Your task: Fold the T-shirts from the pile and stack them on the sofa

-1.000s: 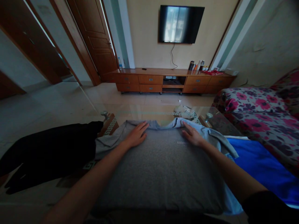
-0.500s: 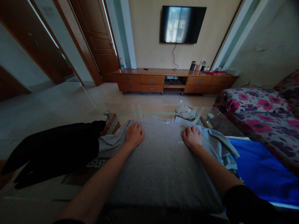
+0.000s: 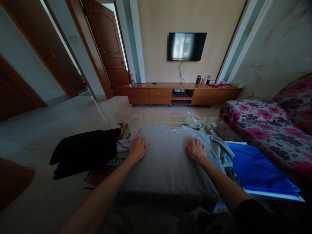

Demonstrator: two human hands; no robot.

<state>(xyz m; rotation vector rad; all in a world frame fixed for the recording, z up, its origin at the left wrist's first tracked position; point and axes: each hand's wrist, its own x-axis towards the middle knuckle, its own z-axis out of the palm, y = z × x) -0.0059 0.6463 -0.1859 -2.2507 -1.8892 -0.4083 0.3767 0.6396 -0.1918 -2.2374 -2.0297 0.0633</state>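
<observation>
Drawn back from the collar (image 3: 173, 129) since a second ago, your left hand (image 3: 138, 149) and right hand (image 3: 196, 149) rest on the gray shirt (image 3: 168, 162), laid across the glass table (image 3: 115, 162). Fingers (image 3: 196, 142) look loosely spread, though dim light blurs them.

The left grip (image 3: 138, 149) and the right grip (image 3: 196, 149) make two. There is one shirt (image 3: 165, 162) with two sleeves (image 3: 123, 149), one black garment (image 3: 85, 151) and one blue cloth (image 3: 258, 165). One counter (image 3: 227, 130) shows, with two metal caps (image 3: 213, 125). One sofa (image 3: 258, 130), one TV (image 3: 187, 46) and one cable (image 3: 180, 71) are in sight. The cabinet (image 3: 146, 85) counts as one, with eight drawers (image 3: 160, 93) and two open shelves (image 3: 181, 94); on it are one red cloth (image 3: 220, 85) and, at its left end, one bottle (image 3: 132, 79). The containers (image 3: 198, 79) bunched at the right are too small to count surely. Doors (image 3: 107, 42) number at least two.
</observation>
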